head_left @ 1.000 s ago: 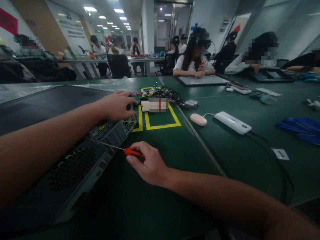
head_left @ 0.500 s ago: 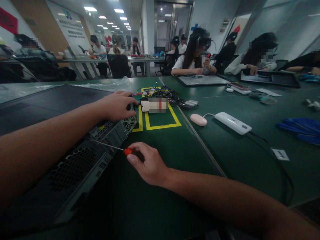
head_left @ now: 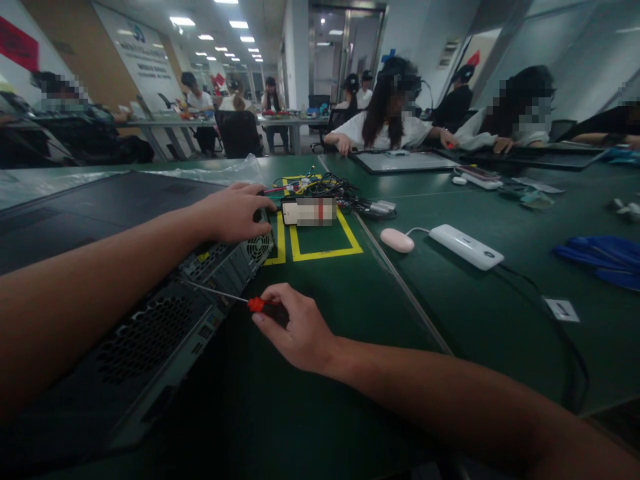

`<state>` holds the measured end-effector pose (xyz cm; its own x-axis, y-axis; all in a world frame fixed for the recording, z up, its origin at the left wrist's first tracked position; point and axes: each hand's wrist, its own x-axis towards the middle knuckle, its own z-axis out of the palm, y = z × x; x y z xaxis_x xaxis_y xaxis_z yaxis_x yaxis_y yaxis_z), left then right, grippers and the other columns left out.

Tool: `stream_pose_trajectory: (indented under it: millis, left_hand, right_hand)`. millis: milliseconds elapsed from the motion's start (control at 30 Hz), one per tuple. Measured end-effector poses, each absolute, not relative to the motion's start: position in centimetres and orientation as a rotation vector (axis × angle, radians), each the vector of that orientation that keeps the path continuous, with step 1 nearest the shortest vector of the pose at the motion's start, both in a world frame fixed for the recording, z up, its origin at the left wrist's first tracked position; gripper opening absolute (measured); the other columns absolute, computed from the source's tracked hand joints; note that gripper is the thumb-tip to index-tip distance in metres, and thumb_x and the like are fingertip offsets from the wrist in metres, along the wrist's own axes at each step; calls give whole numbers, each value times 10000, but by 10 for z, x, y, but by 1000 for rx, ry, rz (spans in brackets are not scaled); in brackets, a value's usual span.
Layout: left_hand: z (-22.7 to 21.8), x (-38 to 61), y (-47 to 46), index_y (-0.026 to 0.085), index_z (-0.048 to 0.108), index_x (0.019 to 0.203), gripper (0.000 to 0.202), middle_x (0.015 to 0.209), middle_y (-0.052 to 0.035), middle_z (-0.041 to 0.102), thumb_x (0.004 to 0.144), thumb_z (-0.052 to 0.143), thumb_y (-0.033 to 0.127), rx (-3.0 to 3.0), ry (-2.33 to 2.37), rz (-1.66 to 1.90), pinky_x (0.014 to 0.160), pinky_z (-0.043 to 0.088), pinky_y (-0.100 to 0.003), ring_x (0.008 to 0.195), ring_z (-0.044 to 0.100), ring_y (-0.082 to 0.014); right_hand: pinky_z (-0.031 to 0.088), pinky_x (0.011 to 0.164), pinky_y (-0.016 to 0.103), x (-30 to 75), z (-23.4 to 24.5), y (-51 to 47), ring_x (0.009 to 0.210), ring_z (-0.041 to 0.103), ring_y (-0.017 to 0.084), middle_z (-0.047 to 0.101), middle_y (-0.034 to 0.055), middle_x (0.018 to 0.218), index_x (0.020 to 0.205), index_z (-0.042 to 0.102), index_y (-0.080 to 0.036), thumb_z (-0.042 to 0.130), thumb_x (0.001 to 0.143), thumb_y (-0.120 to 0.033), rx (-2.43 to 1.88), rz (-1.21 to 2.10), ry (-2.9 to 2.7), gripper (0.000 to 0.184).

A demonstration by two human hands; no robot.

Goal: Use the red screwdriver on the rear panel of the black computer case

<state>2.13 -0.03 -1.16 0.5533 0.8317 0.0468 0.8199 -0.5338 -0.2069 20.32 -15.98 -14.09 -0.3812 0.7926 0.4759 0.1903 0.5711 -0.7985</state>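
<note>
**Screwdriver (head_left: 255,305) lying crosswise to rear panel (head_left: 233,270); right hand (head_left: 297,330) on the handle**

The right hand is gripping the screwdriver, thumb and fingers closed round its handle, above the green table (head_left: 340,413). The shaft is pointing leftward and slightly away from that hand. Its tip is standing at the rear panel of the computer case (head_left: 120,200), near the vent grille (head_left: 150,337) — seating in a screw is too small to confirm.

The panel is running diagonally, from near left to far right; the tool's long axis is crossing it at roughly a right angle, as far as this view allows. In this inspector's judgement, any turning force is depending on that line.

The left hand (head_left: 235,213) is resting palm-down, fingers apart, on the case's far rear corner, above the fan (head_left: 259,247) — closing round nothing visible. The left forearm (head_left: 110,267) is passing close to the tip; only the right hand is holding the tool.
</note>
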Motion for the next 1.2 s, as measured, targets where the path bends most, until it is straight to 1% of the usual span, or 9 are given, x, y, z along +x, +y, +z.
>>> stream_pose_trajectory:
  millis: [67,167,300,400,700,900,1100,1200]
  left_hand:
    - [-12,21,0,246,655,1486,671,1684,-103,478,917,508,572,-2582,-1401,81,1290,287,-496,1546,426,-385]
    - [-13,20,1,263,667,1469,655,1672,-92,494,919,508,581,-2584,-1382,68,1293,286,-512,1549,424,-378]
    - [-15,18,4,293,673,1459,639,1627,-82,534,924,510,602,-2582,-1343,50,1285,314,-516,1528,455,-350]
    - [-16,16,5,295,674,1459,637,1621,-84,536,922,519,601,-2577,-1342,40,1282,326,-514,1519,464,-350]
    - [-13,19,3,255,661,1478,659,1637,-111,523,922,517,579,-2589,-1344,67,1283,319,-502,1525,458,-374]
    - [-13,19,1,275,673,1457,631,1615,-87,539,929,525,588,-2584,-1342,55,1285,307,-505,1512,472,-356]
    - [-13,21,1,230,652,1482,663,1648,-109,504,925,518,564,-2574,-1392,86,1293,276,-494,1538,438,-384]
    - [-14,20,2,243,654,1479,662,1644,-102,513,923,507,572,-2577,-1365,87,1288,290,-500,1527,453,-383]
  right_hand:
    - [569,768,322,203,-141,-160,805,660,168,711,30,1000,1118,593,-227,659,1013,-357,-808,824,-1879,180]
    - [572,763,317,203,-142,-161,805,663,164,713,27,1000,1121,592,-229,662,1013,-354,-814,838,-1871,179]
    - [572,759,318,203,-141,-161,799,661,163,712,26,989,1116,597,-228,664,1014,-355,-813,845,-1870,176]
    - [568,746,314,202,-142,-161,788,657,162,713,25,986,1111,602,-229,668,1010,-356,-813,853,-1857,175]
    - [561,745,317,203,-140,-161,784,655,164,707,23,972,1109,596,-225,653,1017,-360,-806,850,-1863,173]
    - [560,741,309,203,-140,-162,806,662,167,710,32,996,1119,595,-222,650,1026,-365,-823,848,-1873,179]
    - [544,714,294,202,-142,-161,766,638,155,705,28,980,1122,603,-220,655,1021,-378,-813,818,-1865,194]
    - [541,723,295,202,-143,-160,756,636,152,703,27,965,1110,612,-213,651,1019,-371,-781,792,-1850,186]
